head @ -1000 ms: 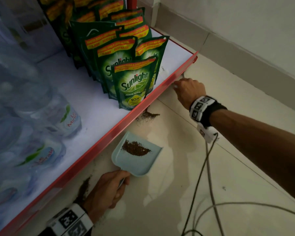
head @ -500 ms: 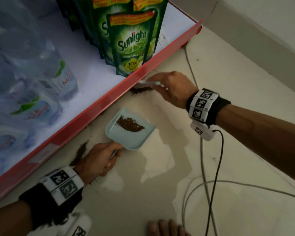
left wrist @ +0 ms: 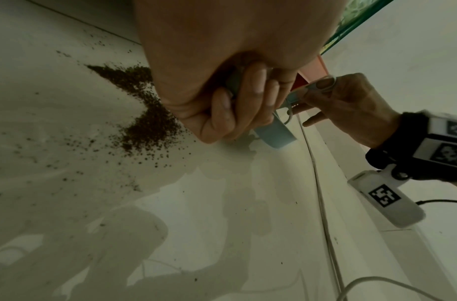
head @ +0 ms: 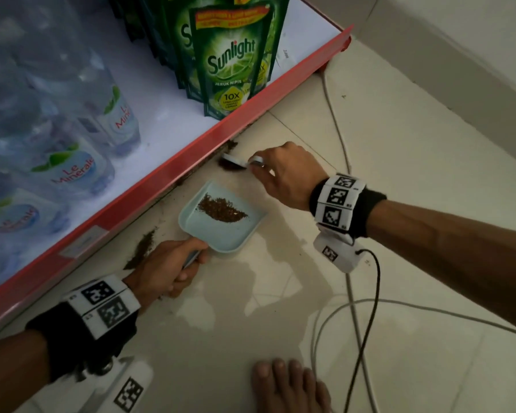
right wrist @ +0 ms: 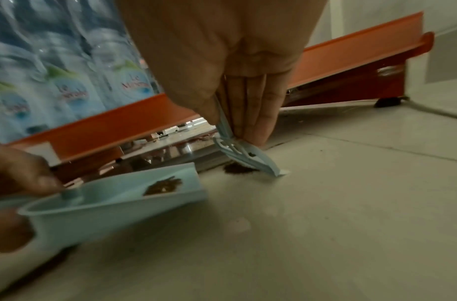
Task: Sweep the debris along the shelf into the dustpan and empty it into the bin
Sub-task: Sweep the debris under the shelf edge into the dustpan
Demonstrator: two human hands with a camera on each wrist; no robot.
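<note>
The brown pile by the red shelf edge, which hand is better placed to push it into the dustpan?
Right. The right hand already holds the small brush against that pile, just beyond the dustpan mouth. The left hand is busy gripping the dustpan's handle.

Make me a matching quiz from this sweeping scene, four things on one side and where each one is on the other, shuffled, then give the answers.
Things:
1. dustpan
2. brush
3. Sunlight pouch
4. white cable

Places:
A. standing on the shelf
B. in the right hand, at the debris by the shelf edge
C. lying on the floor tiles
D. held by its handle in the left hand

Pairs: 1-D, 2-B, 3-A, 4-C
</note>
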